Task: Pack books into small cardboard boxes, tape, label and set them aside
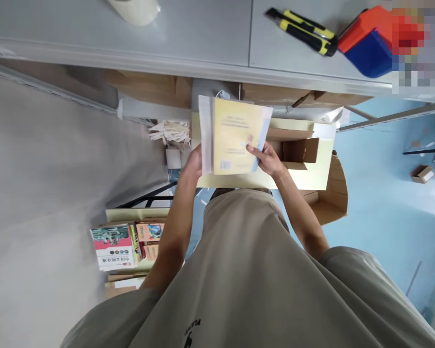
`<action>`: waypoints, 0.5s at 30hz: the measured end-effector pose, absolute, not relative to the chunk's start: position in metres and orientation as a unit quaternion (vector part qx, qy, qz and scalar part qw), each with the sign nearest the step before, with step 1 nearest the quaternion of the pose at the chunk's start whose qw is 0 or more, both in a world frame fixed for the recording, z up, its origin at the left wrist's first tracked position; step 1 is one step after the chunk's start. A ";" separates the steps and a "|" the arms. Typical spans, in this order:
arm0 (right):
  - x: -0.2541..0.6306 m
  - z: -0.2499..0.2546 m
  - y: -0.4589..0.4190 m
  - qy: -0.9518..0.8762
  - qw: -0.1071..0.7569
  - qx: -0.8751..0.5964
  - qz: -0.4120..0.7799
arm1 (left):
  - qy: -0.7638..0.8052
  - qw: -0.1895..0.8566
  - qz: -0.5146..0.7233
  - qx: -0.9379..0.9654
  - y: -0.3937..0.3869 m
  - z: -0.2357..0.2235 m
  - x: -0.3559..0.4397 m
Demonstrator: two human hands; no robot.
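A yellow book (233, 130), its cover blurred but with text and a barcode, is held up over the pale yellow board (320, 179). A whitish strip runs down the book's left side; whether it is a wrapper or a cover flap I cannot tell. My left hand (194, 162) grips the left edge, its fingers mostly hidden behind. On the lower right edge, my right hand (270, 158) is closed with the thumb on the front. An open cardboard box (297, 152) lies on the board just right of my right hand.
A yellow-black utility knife (304, 31) and a red-blue tape dispenser (369, 43) lie on the grey table (203, 34), near a roll (135, 10). Below are a larger cardboard box (331, 198), stacked books (112, 246) at left, and paper strips (172, 131).
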State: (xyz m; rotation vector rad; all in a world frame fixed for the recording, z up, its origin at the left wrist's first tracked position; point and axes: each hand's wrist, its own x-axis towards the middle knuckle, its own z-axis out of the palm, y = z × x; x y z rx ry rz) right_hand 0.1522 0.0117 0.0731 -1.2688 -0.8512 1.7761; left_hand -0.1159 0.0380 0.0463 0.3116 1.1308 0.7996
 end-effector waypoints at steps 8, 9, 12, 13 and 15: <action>0.256 0.062 -0.020 -0.294 0.421 -0.522 0.681 | 0.468 0.724 0.371 0.346 0.020 0.096 0.019; 0.267 0.062 -0.024 -0.298 0.422 -0.521 0.680 | 0.462 0.715 0.366 0.376 0.021 0.099 0.028; 0.299 0.062 -0.032 -0.310 0.423 -0.517 0.676 | 0.450 0.684 0.335 0.467 0.025 0.103 0.054; 0.310 0.061 -0.032 -0.316 0.418 -0.517 0.677 | 0.448 0.668 0.327 0.495 0.025 0.105 0.062; 0.333 0.060 -0.028 -0.346 0.392 -0.516 0.678 | 0.454 0.626 0.325 0.545 0.025 0.108 0.079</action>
